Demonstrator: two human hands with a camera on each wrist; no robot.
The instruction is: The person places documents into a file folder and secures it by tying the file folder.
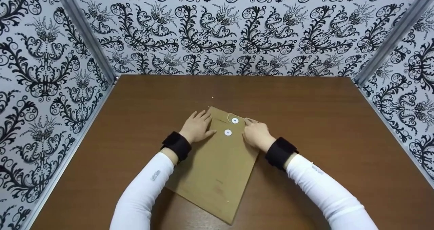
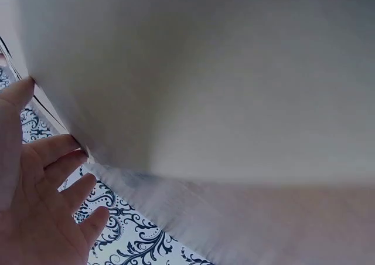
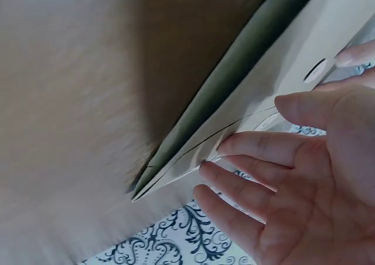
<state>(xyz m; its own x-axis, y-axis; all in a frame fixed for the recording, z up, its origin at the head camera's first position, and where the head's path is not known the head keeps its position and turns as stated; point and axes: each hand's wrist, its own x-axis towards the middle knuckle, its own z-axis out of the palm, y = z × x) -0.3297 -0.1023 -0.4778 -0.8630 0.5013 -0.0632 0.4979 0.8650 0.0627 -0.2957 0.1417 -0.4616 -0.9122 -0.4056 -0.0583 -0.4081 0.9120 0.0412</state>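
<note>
A brown string-tie envelope [image 1: 217, 169] lies tilted on the table, its flap end pointing away. Two white paper buttons show near that end: an upper button [image 1: 235, 120] on the flap, with a thin string [image 1: 229, 116] looped beside it, and a lower button [image 1: 228, 132] on the body. My left hand [image 1: 196, 126] rests with spread fingers on the upper left edge, thumb lying on the paper. At the upper right edge, the fingers of my right hand [image 1: 256, 133] touch the flap corner. In the right wrist view these fingers [image 3: 252, 145] look nearly straight against the envelope [image 3: 287, 65].
The brown wooden table [image 1: 315, 121] reaches back to a wall [image 1: 217, 30] with black scroll patterns, and similar panels stand on both sides. A tiny white speck [image 1: 212, 97] lies beyond the envelope. Both wrists wear black bands [image 1: 280, 152].
</note>
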